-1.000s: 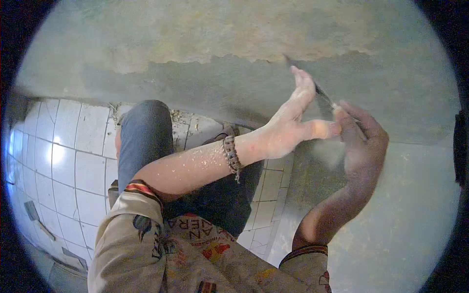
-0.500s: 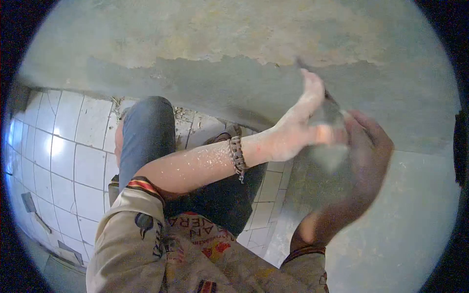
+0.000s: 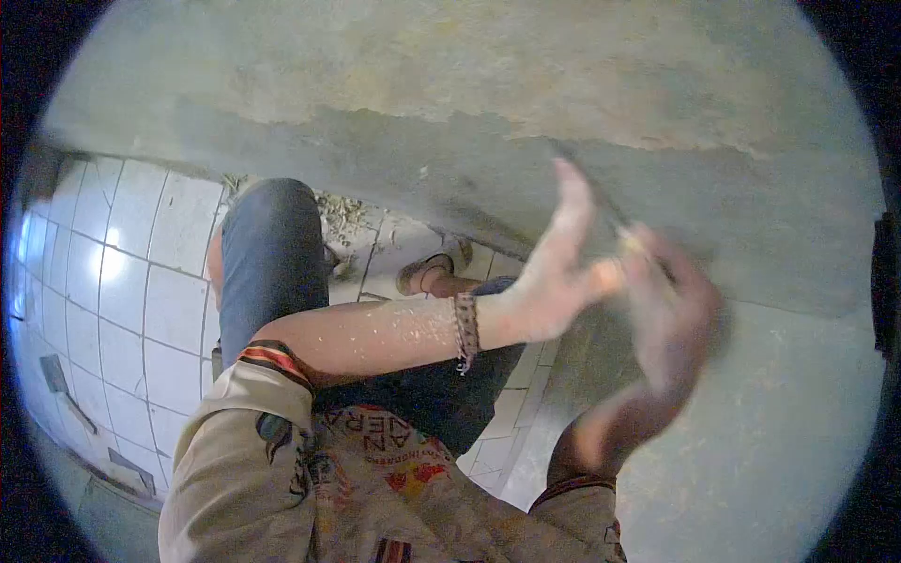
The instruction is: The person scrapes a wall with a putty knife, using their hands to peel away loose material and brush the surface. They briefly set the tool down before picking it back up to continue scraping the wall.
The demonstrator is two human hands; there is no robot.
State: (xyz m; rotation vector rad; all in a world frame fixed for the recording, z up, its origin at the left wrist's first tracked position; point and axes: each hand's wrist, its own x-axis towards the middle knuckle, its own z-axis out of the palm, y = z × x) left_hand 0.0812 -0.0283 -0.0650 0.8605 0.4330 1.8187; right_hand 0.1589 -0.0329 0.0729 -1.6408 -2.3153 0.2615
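Note:
My right hand [image 3: 668, 314] is closed round the handle end of a thin, flat scraper [image 3: 601, 199], blurred by motion and seen nearly edge-on. The scraper slants up and left, its dark tip overlapping the wall's grey patch. Along its left side, my left hand [image 3: 554, 272] is stretched out, fingers pointing up beside the blade and thumb reaching toward my right hand. Pale flecks dot my left forearm, and a braided bracelet circles that wrist. Before both hands rises the wall [image 3: 394, 70], blotchy and peeling above, with a smoother grey band [image 3: 366, 150] below.
White floor tiles [image 3: 122, 328] spread at left, with debris [image 3: 343, 220] along the wall's foot. My bent knee [image 3: 272, 235] and foot [image 3: 441, 267] are close to the wall. Two flat-bladed tools [image 3: 68, 389] [image 3: 131, 469] lie at lower left.
Both hands and the scraper have moved left and slightly down across the view. My right hand has drawn in closer to my left. The view has shifted a little.

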